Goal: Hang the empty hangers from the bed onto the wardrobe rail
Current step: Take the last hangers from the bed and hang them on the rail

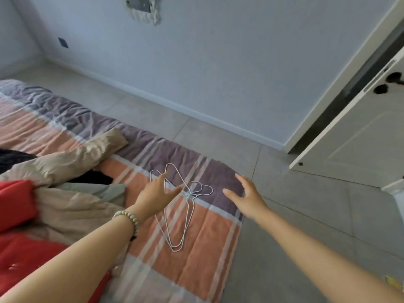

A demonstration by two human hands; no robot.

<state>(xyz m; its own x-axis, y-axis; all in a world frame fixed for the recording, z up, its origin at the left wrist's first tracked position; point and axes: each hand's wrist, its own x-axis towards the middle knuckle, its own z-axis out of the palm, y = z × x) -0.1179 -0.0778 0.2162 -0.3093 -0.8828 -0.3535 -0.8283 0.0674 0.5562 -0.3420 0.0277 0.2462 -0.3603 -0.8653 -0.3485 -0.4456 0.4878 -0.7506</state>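
Note:
A small stack of thin pale-blue wire hangers lies flat on the striped bedspread near the bed's corner, hooks pointing right. My left hand, with a bead bracelet on the wrist, hovers over the hangers' upper part with fingers spread and holds nothing. Just right of the hooks, my right hand hangs above the bed's edge, fingers straight and empty. No wardrobe rail is in view.
Crumpled beige bedding and a red quilt cover the bed's left side. Grey tiled floor runs along the bed to the right. A white door stands ajar at the right, by the grey wall.

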